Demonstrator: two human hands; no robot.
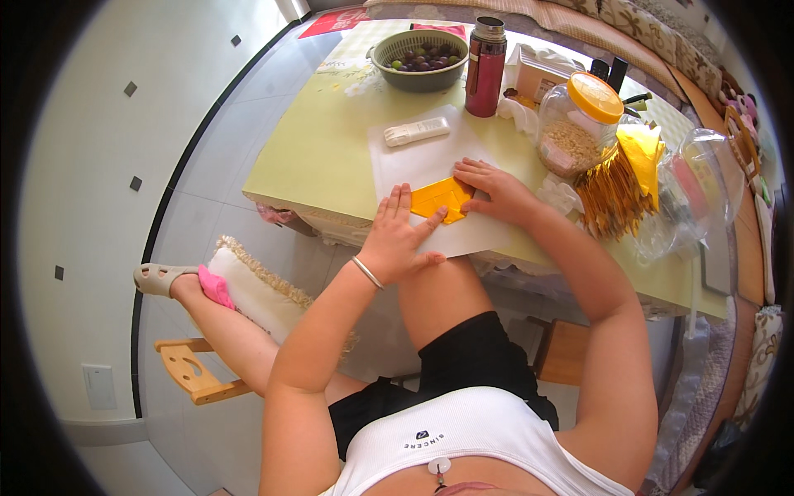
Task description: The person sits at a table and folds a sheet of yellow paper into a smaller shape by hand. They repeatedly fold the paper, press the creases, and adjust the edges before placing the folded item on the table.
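A folded piece of shiny gold paper (441, 199), with crease lines across it, lies on a white sheet (463, 240) at the table's near edge. My left hand (400, 231) rests on its left side, fingers stretched flat and thumb extended, with the index fingertip on the paper's lower part. From the right, my right hand (499, 193) touches the paper's right side, fingers extended along the upper corner and thumb lower down. Neither hand is wrapped round anything. A white tube-like packet (416, 131) lies farther back on the sheet.
On the yellow-green table (310, 169) stand a colander bowl (419, 78) of grapes, a red thermos (485, 70) and a jar (571, 136) with an orange lid. A stack of folded gold paper (612, 192) and clear plastic bags (691, 194) lie at the right.
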